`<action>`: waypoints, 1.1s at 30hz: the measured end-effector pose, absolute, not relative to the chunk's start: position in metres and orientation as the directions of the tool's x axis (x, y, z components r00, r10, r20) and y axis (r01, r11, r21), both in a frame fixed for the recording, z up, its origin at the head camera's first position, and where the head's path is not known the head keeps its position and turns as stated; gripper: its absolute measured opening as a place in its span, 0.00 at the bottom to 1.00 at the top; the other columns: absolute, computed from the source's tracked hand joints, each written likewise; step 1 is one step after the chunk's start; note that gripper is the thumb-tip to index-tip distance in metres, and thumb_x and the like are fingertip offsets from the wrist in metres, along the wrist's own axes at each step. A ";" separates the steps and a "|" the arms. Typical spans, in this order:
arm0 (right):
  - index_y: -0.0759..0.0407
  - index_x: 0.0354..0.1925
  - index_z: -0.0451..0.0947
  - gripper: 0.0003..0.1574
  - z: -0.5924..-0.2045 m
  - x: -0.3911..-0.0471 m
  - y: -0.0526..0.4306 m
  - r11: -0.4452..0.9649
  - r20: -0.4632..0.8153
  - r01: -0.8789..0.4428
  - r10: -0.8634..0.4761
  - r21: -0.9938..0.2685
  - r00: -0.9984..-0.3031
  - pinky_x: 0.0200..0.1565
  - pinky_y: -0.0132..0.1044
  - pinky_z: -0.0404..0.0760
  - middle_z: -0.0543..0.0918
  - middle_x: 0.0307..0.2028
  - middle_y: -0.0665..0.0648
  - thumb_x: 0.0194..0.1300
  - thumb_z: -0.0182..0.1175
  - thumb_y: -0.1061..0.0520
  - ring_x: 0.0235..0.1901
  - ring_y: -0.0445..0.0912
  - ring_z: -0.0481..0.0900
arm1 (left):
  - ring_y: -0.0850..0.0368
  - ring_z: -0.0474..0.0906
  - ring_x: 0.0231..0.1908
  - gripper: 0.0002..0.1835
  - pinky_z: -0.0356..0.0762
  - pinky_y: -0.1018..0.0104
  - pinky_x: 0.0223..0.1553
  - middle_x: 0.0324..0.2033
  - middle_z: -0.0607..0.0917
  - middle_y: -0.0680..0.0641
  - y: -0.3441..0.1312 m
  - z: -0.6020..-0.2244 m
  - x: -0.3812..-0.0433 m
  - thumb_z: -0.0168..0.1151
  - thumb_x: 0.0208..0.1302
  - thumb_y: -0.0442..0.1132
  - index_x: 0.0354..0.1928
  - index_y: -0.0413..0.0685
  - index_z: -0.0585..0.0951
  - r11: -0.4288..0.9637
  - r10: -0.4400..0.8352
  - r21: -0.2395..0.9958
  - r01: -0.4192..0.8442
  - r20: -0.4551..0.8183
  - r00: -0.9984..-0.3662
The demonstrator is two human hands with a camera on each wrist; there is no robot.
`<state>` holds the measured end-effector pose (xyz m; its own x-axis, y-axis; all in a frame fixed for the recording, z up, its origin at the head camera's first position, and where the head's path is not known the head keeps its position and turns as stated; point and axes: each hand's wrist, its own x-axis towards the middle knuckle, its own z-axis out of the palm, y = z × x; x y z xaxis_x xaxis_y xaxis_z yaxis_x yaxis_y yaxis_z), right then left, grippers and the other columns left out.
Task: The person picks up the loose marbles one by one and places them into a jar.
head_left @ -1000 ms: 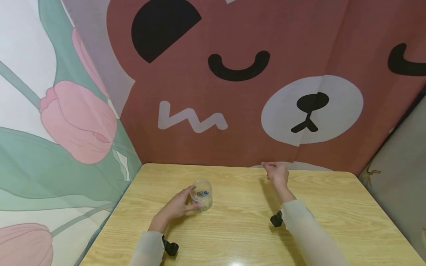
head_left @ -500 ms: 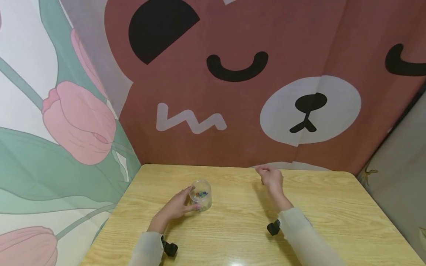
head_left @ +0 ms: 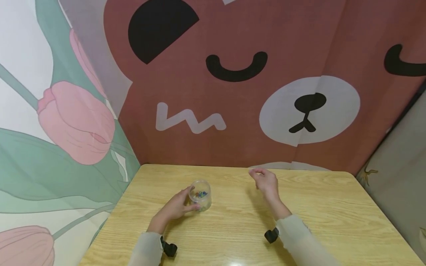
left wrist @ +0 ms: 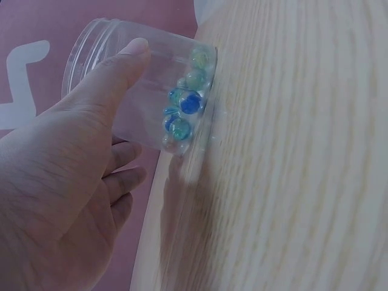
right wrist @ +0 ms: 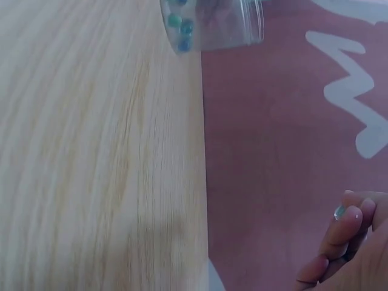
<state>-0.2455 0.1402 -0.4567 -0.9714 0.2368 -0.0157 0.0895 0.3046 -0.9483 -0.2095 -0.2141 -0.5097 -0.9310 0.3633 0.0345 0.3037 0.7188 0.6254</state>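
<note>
A clear plastic jar [head_left: 203, 197] stands upright on the table, its mouth uncovered. Several glass marbles [left wrist: 185, 103] in blue, green and yellowish tints lie on its bottom. My left hand [head_left: 176, 205] grips the jar from the left, thumb on the near side; some fingers are hidden behind it. To the right of the jar, above the table, my right hand [head_left: 267, 184] is raised. In the right wrist view a small clear, greenish marble [right wrist: 339, 211] is pinched between its thumb and fingertips, mostly covered by them.
The wooden table [head_left: 226, 236] has rounded far corners. A printed bear cloth [head_left: 186, 147] hangs behind its far edge, and a tulip-patterned cloth [head_left: 76, 125] hangs on the left. A black wrist camera [head_left: 271, 235] sits on the right sleeve.
The right hand has moved left and slightly nearer, toward the jar, still pinching the marble. The left hand and the jar stay in place on the table.
</note>
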 end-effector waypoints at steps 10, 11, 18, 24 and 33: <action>0.56 0.49 0.85 0.22 -0.454 -0.228 0.120 0.242 -0.023 0.065 0.172 -0.968 -0.985 0.28 0.40 0.77 0.70 0.13 0.46 0.65 0.70 0.42 0.15 0.43 0.70 | 0.38 0.65 0.71 0.52 0.64 0.40 0.70 0.71 0.71 0.40 -0.215 -0.509 -0.209 0.69 0.61 0.62 0.79 0.45 0.57 0.717 0.369 0.623 0.312 0.040 -0.929; 0.56 0.49 0.85 0.22 -0.454 -0.227 0.119 0.232 -0.027 0.066 0.167 -0.970 -0.986 0.29 0.41 0.78 0.70 0.13 0.46 0.65 0.70 0.42 0.15 0.43 0.69 | 0.37 0.66 0.71 0.52 0.65 0.39 0.69 0.70 0.72 0.40 -0.215 -0.509 -0.209 0.69 0.61 0.62 0.79 0.44 0.58 0.714 0.372 0.624 0.318 0.046 -0.927; 0.55 0.48 0.86 0.22 -0.455 -0.223 0.105 0.232 -0.024 0.061 0.156 -0.971 -0.988 0.29 0.40 0.77 0.69 0.13 0.46 0.64 0.71 0.43 0.14 0.43 0.68 | 0.37 0.67 0.70 0.52 0.66 0.39 0.68 0.69 0.73 0.40 -0.216 -0.510 -0.210 0.69 0.61 0.62 0.78 0.43 0.59 0.719 0.377 0.614 0.326 0.050 -0.925; 0.54 0.48 0.86 0.21 -0.455 -0.218 0.093 0.230 -0.014 0.040 0.115 -0.972 -0.993 0.23 0.35 0.69 0.69 0.12 0.47 0.64 0.71 0.43 0.13 0.43 0.67 | 0.37 0.67 0.70 0.52 0.66 0.39 0.68 0.70 0.72 0.40 -0.216 -0.509 -0.209 0.69 0.61 0.62 0.78 0.43 0.59 0.721 0.367 0.617 0.315 0.046 -0.929; 0.55 0.47 0.87 0.18 -0.455 -0.215 0.078 0.211 0.012 0.005 0.081 -0.978 -0.997 0.19 0.33 0.64 0.69 0.12 0.48 0.64 0.71 0.46 0.13 0.43 0.65 | 0.37 0.66 0.70 0.51 0.65 0.39 0.69 0.70 0.72 0.40 -0.215 -0.511 -0.209 0.68 0.61 0.62 0.78 0.43 0.59 0.728 0.363 0.608 0.315 0.047 -0.930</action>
